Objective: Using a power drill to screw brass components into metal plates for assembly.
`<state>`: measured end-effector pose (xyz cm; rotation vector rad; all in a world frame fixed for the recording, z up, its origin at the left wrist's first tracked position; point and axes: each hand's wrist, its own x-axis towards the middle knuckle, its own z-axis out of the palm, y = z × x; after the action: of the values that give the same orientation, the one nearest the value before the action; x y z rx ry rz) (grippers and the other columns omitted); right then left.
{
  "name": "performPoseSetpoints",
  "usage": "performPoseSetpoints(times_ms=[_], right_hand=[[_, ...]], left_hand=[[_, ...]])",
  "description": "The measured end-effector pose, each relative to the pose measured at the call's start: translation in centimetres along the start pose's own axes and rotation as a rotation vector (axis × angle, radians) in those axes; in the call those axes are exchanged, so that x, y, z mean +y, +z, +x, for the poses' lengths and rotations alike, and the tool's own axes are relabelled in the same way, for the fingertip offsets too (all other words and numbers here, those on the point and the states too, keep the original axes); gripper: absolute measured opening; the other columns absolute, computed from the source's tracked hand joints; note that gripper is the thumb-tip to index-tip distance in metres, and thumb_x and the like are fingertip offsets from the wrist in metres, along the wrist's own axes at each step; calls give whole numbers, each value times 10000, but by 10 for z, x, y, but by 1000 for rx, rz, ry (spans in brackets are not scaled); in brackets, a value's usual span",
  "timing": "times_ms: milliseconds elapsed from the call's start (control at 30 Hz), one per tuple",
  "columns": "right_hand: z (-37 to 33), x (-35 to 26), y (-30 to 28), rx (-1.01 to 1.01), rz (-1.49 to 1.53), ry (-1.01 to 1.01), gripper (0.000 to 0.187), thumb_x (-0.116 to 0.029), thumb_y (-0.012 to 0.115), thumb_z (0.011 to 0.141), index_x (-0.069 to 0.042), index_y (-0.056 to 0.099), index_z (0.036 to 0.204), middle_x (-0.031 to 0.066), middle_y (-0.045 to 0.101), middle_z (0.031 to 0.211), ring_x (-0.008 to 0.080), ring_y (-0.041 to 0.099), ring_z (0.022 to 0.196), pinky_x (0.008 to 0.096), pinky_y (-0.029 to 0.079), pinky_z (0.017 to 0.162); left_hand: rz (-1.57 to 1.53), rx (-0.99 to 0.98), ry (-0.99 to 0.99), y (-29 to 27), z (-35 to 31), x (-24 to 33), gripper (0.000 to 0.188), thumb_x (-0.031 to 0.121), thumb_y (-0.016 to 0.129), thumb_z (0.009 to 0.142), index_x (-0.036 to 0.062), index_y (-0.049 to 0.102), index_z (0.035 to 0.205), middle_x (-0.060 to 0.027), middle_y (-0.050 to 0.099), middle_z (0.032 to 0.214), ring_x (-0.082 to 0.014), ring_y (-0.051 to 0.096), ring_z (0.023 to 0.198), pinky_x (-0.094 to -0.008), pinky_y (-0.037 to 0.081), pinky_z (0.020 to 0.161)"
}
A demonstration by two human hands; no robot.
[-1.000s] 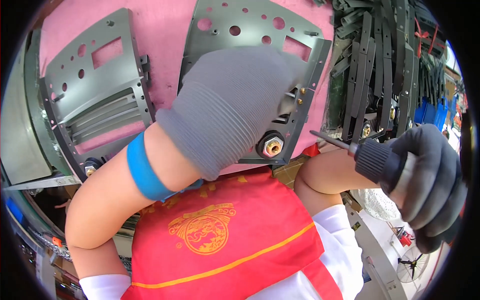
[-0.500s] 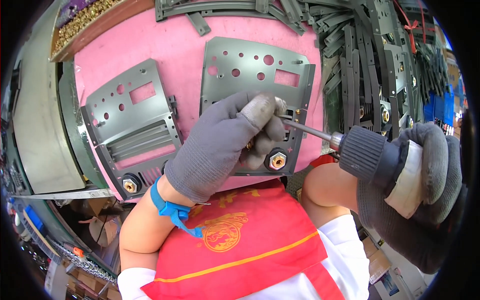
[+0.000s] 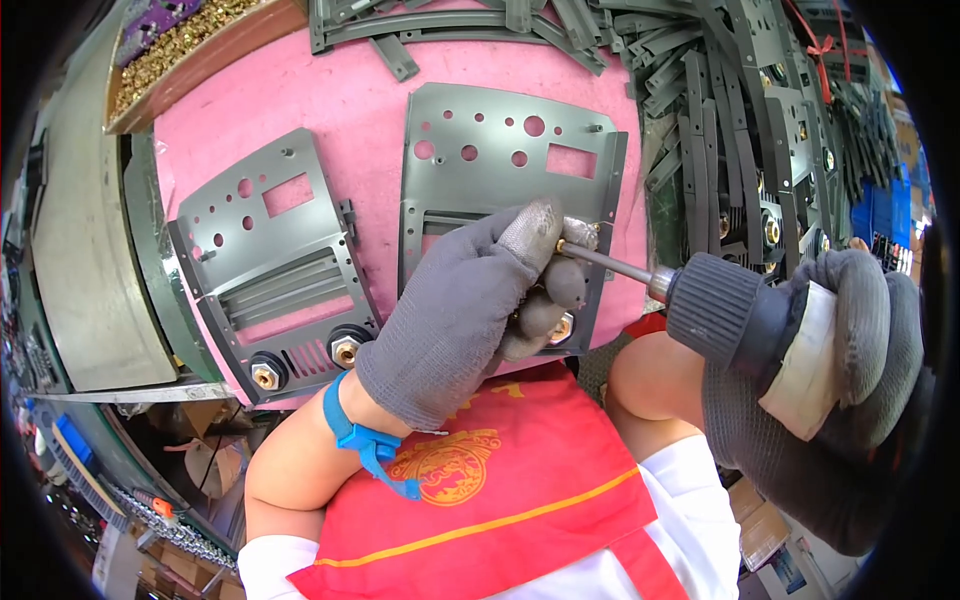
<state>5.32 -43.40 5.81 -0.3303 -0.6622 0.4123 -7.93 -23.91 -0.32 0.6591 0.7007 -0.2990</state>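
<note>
My left hand (image 3: pixel 470 290), in a grey glove with worn fingertips, is closed over the right-hand dark grey metal panel (image 3: pixel 475 115). Its thumb and forefinger pinch a small brass-coloured screw (image 3: pixel 563 246) at the tip of a long driver bit (image 3: pixel 618 267). Wrapped round the ribbed black body of a power screwdriver (image 3: pixel 725 305) is my gloved right hand (image 3: pixel 850 350). White tape covers part of the tool. Beside the left hand lies a second grey panel (image 3: pixel 240 225) with two brass-and-steel fittings. One fitting (image 3: pixel 563 328) on the right panel is partly hidden by my fingers.
A pink mat (image 3: pixel 360 110) covers the bench under both panels. Far left stands a box (image 3: pixel 190 58) of small brass-coloured parts. Loose grey metal strips (image 3: pixel 450 20) lie along the far edge, with more strips and panels piled at right. A red apron (image 3: pixel 480 500) covers my lap.
My left hand has shifted slightly right and down, uncovering a second fitting on the left panel. The screw at the bit's tip now shows. The screwdriver has moved slightly left.
</note>
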Motion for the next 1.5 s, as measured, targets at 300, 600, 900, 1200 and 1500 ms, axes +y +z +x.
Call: performPoseSetpoints(times_ms=[300, 600, 900, 1200, 1500], right_hand=[[-10, -12, -13, 41, -99, -22, 64, -112, 543, 791, -123, 582, 741, -15, 564, 691, 103, 569, 674, 225, 417, 706], [-19, -10, -27, 105, -248, -34, 47, -123, 544, 792, -119, 582, 764, -12, 561, 705, 103, 561, 674, 228, 410, 699], [-29, -11, -41, 151, -333, 1, 42, -134, 546, 794, -115, 583, 787, -9, 558, 719, 102, 554, 674, 231, 403, 693], [-31, -19, -58, 162, -382, 18, 51, -145, 547, 796, -111, 583, 810, -6, 556, 733, 101, 546, 675, 233, 396, 686], [-44, -22, -39, 164, -424, 47, 70, -156, 548, 797, -107, 584, 833, -3, 553, 746, 101, 538, 675, 236, 389, 680]], left_hand=[[574, 32, 331, -23, -31, -19, 418, 373, 597, 912, 16, 637, 1126, 4, 517, 726, -104, 452, 593, -266, 367, 513], [1887, -115, 981, -43, -26, -54, 309, 115, 621, 741, 37, 641, 1039, 4, 443, 703, -131, 490, 572, -272, 392, 447], [1835, -108, 1033, -38, -19, -65, 304, 88, 639, 725, 15, 639, 1020, -4, 446, 683, -129, 490, 564, -272, 375, 418], [1802, -121, 992, -38, -22, -72, 359, 72, 635, 694, -4, 645, 1044, -7, 452, 680, -130, 487, 559, -267, 363, 409], [1781, -165, 969, -38, -23, -72, 330, 82, 629, 724, -5, 635, 1043, -9, 472, 701, -135, 498, 576, -272, 373, 427]])
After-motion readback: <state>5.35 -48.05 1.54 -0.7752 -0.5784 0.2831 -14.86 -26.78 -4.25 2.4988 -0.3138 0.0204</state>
